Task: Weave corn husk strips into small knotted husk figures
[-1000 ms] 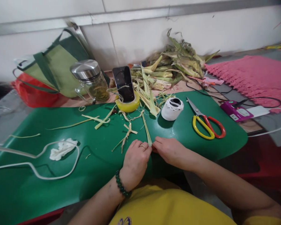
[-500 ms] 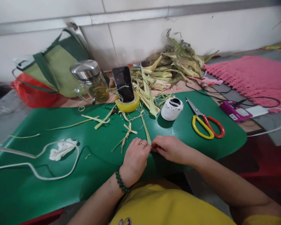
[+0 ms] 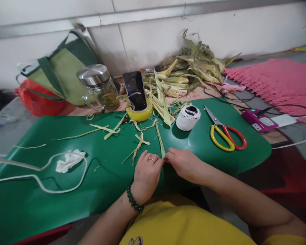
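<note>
Near the front edge of the green mat, my left hand (image 3: 148, 175) and my right hand (image 3: 185, 164) meet at the fingertips. Both are closed on the near end of a pale green corn husk strip (image 3: 160, 143), whose far part runs away over the mat. The pinched end itself is hidden by my fingers. Just left of my left hand lies a small knotted husk figure (image 3: 139, 146) with several loose ends. A white roll (image 3: 188, 117) stands beyond my right hand, and scissors (image 3: 225, 134) with one yellow and one red handle lie to its right.
Behind are a phone (image 3: 135, 90) propped in a yellow tape roll (image 3: 140, 115), a lidded glass jar (image 3: 103, 92) and a heap of corn husks (image 3: 193, 64). A white cable (image 3: 40, 185) and crumpled tissue (image 3: 70, 160) lie left. A purple power adapter (image 3: 260, 120) sits right.
My right hand's fingers have come closer together against the strip, with the knuckles turned slightly. My left hand stays almost in place. The whole view has shifted a little.
</note>
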A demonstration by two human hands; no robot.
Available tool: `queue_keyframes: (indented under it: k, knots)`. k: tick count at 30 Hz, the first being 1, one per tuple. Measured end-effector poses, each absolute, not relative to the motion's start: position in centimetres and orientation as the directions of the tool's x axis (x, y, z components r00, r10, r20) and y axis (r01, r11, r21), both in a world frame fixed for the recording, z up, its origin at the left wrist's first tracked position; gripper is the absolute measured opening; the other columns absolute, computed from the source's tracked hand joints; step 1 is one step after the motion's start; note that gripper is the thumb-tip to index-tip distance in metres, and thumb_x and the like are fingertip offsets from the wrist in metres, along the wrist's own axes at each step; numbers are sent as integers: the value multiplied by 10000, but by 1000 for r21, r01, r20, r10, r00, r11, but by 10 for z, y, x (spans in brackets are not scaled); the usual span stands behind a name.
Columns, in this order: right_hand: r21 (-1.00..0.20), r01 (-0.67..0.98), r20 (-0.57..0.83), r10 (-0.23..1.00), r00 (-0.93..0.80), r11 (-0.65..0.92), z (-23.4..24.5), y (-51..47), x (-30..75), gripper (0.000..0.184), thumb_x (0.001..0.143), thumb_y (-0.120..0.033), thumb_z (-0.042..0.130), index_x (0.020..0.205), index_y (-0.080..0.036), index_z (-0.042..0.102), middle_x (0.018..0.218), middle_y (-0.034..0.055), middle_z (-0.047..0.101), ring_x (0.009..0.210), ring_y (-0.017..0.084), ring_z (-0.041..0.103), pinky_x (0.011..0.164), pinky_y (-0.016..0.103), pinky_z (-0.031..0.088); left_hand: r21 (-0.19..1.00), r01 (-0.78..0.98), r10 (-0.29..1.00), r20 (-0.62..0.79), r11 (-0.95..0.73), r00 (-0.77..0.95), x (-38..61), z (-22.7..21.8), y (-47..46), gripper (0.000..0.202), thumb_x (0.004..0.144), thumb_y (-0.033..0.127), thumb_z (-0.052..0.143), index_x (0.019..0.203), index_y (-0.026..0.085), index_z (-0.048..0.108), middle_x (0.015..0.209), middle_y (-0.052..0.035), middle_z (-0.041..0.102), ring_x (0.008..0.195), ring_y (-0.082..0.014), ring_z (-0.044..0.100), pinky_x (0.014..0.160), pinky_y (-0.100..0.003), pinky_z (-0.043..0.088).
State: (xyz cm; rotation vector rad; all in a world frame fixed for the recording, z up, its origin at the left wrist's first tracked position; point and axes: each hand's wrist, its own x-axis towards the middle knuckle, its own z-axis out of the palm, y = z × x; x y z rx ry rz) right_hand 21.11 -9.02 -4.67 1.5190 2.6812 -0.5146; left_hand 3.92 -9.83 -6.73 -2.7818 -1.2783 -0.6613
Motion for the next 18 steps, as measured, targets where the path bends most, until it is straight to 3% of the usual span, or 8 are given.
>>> queue_keyframes:
  k: [6,11,18]
  knots:
    - [-282,826,-70,848,-526,489,-56,-95,214,197,927,-179,422,819,-150,585,753,37,560,617,120,489,530,265,243,78,675,661,315,-734,681,40,-66,-93,209,807,23,442,791,148,609,756,-53,616,741,-191,544,823,-375,474]
    - [-215,774,65,799,-597,596,-60,-99,215,213,913,-107,404,789,-142,574,736,42,535,628,132,465,515,277,231,55,666,656,252,-744,712,40,-60,-89,205,816,32,451,732,155,592,737,-54,602,723,-188,523,795,-361,473]
    - [-207,804,-107,804,-585,557,-54,-93,212,142,890,-84,441,887,-141,572,821,60,557,678,145,490,507,277,211,204,730,758,156,-652,633,39,-53,-87,143,860,176,519,756,176,616,760,-46,616,750,-195,532,715,-348,461]
